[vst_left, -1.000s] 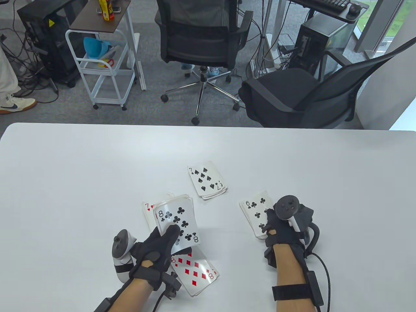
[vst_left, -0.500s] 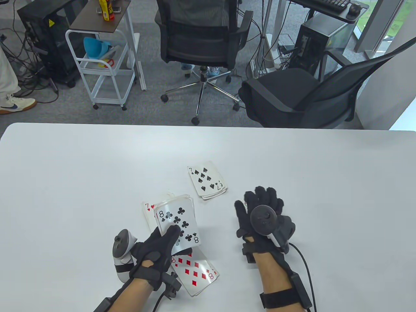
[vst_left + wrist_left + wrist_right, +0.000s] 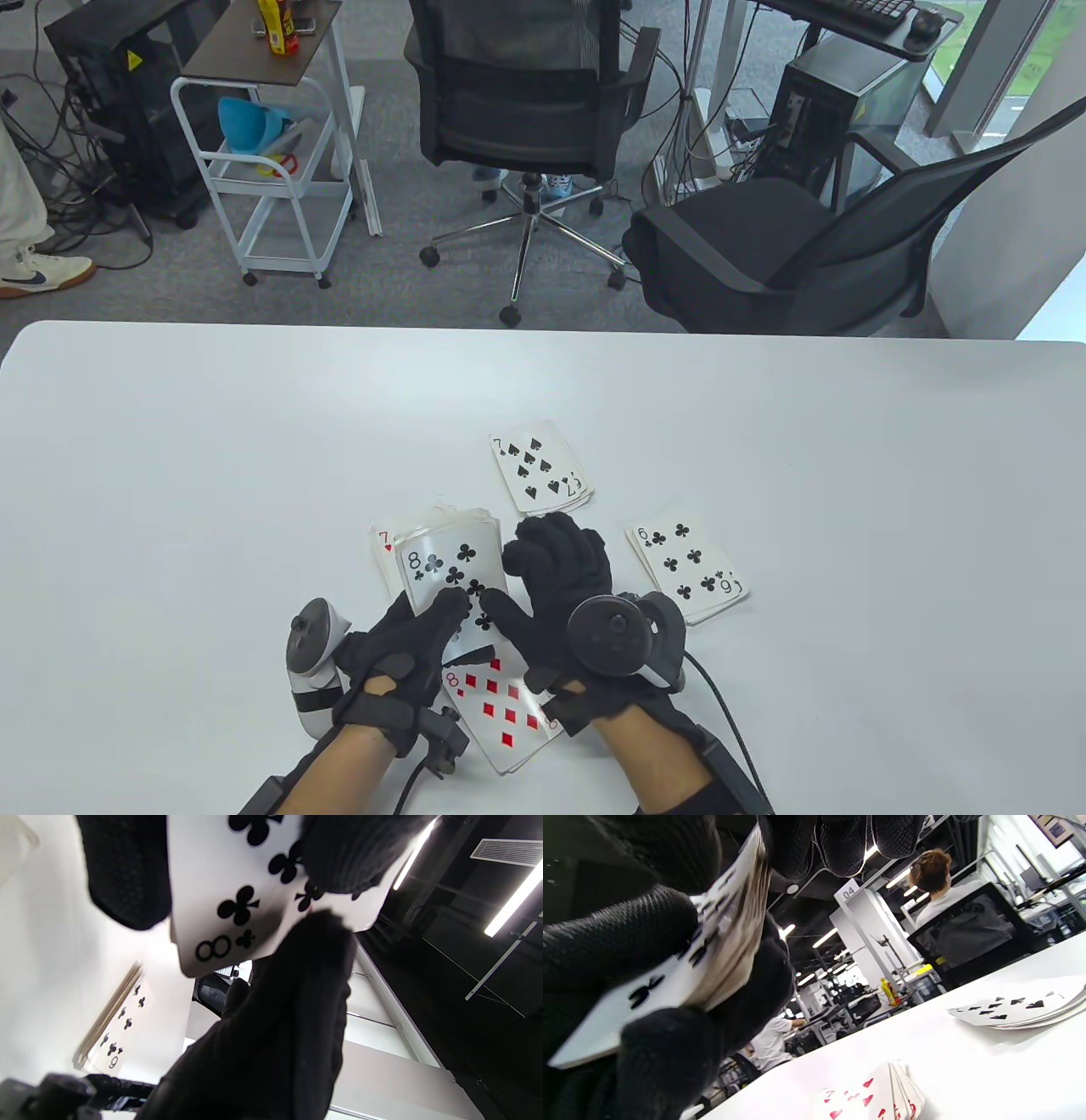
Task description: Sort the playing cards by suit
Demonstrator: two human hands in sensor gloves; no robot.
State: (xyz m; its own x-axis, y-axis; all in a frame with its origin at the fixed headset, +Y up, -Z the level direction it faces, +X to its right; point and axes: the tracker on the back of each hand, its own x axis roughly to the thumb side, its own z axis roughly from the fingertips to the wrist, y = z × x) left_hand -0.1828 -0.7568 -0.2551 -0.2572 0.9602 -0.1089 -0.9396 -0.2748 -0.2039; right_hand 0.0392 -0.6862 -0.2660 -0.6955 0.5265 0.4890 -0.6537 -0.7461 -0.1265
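Note:
My left hand [image 3: 428,618] holds the deck of cards [image 3: 450,564] face up just above the table, with the 8 of clubs [image 3: 237,904] on top. My right hand [image 3: 512,579] is at the deck: its thumb lies on the face of the 8 of clubs and its fingers [image 3: 840,840] curl over the deck's right edge [image 3: 734,929]. Four face-up piles lie around: spades topped by a 7 [image 3: 539,471], clubs topped by a 6 [image 3: 689,570], hearts topped by a 7 [image 3: 383,543] half hidden behind the deck, and diamonds topped by an 8 [image 3: 505,706] under my hands.
The white table [image 3: 170,475] stretches wide to the left, right and far side of the piles. Office chairs [image 3: 526,102] and a white cart [image 3: 263,153] stand on the floor beyond the far edge. The spades pile [image 3: 1018,1007] and hearts pile [image 3: 874,1094] also show in the right wrist view.
My right hand has left the clubs pile, uncovering the 6 of clubs, and moved left to the deck, where its thumb now lies on the 8 of clubs. The left hand has stayed put.

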